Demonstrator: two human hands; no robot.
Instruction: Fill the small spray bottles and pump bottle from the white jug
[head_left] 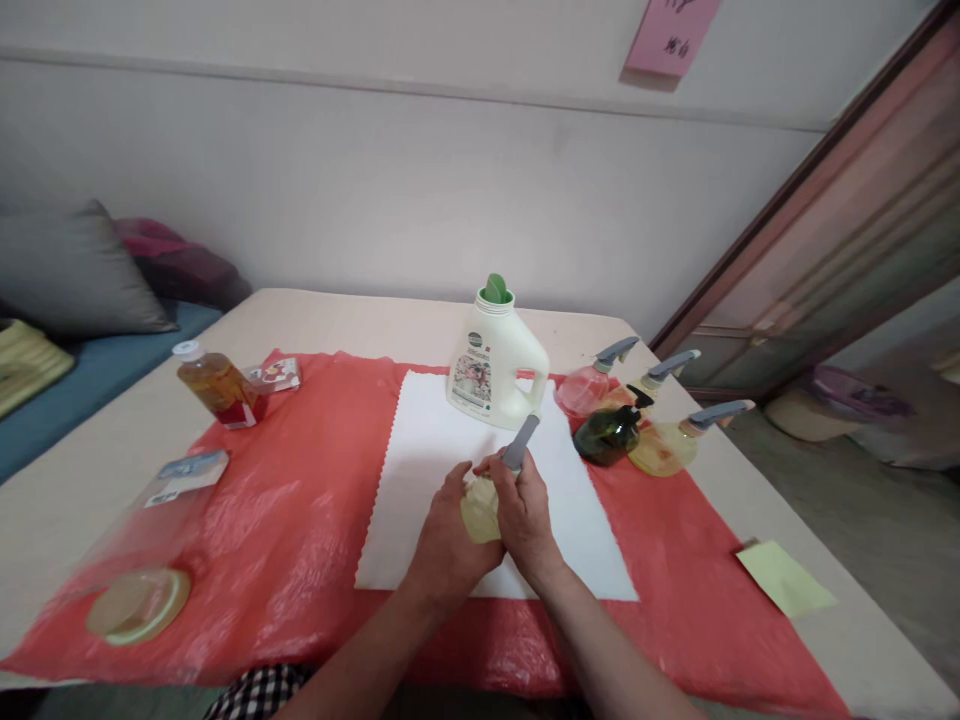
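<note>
A pale yellow spray bottle (480, 510) with a grey trigger head (523, 440) is between my hands above a white mat (420, 460). My left hand (446, 535) wraps round the bottle's body from the left. On the other side, my right hand (529, 510) is closed round the neck and the base of the trigger head; its fingers partly cover the join, so I cannot tell how tightly the head sits. Just beyond stands a cream detergent jug (495, 365) with a green piece (495, 290) in its mouth.
On the right stand a pink spray bottle (583, 390), a dark green pump bottle (607, 435) and a yellow spray bottle (664, 448). An amber bottle (217, 385) and a clear lidded container (150, 605) are on the left. Red plastic sheeting (300, 530) covers the table.
</note>
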